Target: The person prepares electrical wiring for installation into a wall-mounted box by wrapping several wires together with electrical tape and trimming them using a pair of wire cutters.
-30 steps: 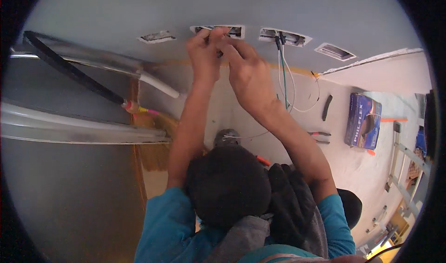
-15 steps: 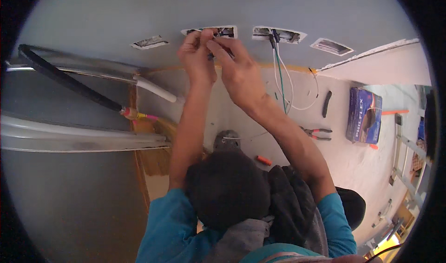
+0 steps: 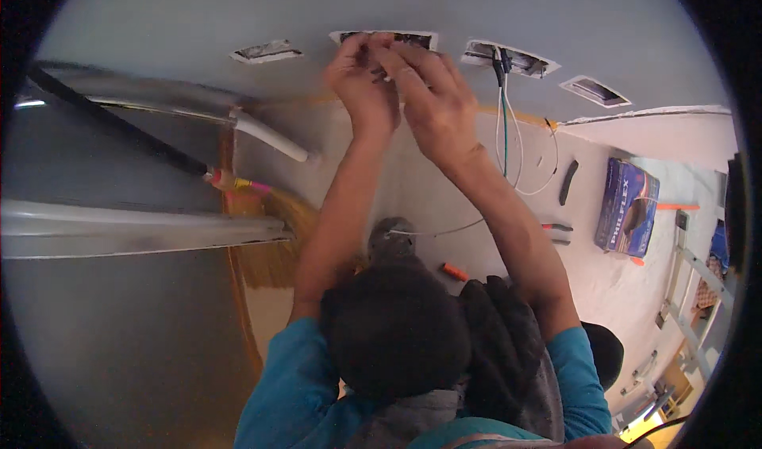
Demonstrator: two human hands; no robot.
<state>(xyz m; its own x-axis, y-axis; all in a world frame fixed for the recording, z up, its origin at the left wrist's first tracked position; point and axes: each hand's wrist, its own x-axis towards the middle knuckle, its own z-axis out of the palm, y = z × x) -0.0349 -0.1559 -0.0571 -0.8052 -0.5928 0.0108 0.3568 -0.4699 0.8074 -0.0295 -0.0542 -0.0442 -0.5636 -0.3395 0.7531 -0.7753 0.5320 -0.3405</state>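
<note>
looking down from afar, i get the grey wall [image 3: 198, 12] as the biggest thing, spanning the top. under it the pale floor [image 3: 587, 282] spreads to the right, bounded near the rim by a metal ladder [image 3: 698, 266]. on the left, a fat whitish pipe [image 3: 143, 231] and a black-sleeved pipe [image 3: 119, 119] reach inward, their ends stopping short of my left forearm, so that side is the tighter one. a blue box [image 3: 631, 203] sits well apart, right of my right forearm.

my left hand [image 3: 361, 84] and right hand [image 3: 436, 88] are up at the wall, fingers bent and tips meeting; i cannot tell whether they grip anything, as the small dark bits between them blur. a gap runs between my wrists. the work is at a wall opening [image 3: 423, 39], second from the left, its ragged white edge directly behind my fingers.

just right of my right hand, white and green wires [image 3: 506, 131] hang from the next opening [image 3: 528, 61]. smaller, on the floor, lie red-handled pliers [image 3: 559, 227], partly behind my right forearm, and a stubby orange piece [image 3: 456, 272] between my forearms.
</note>
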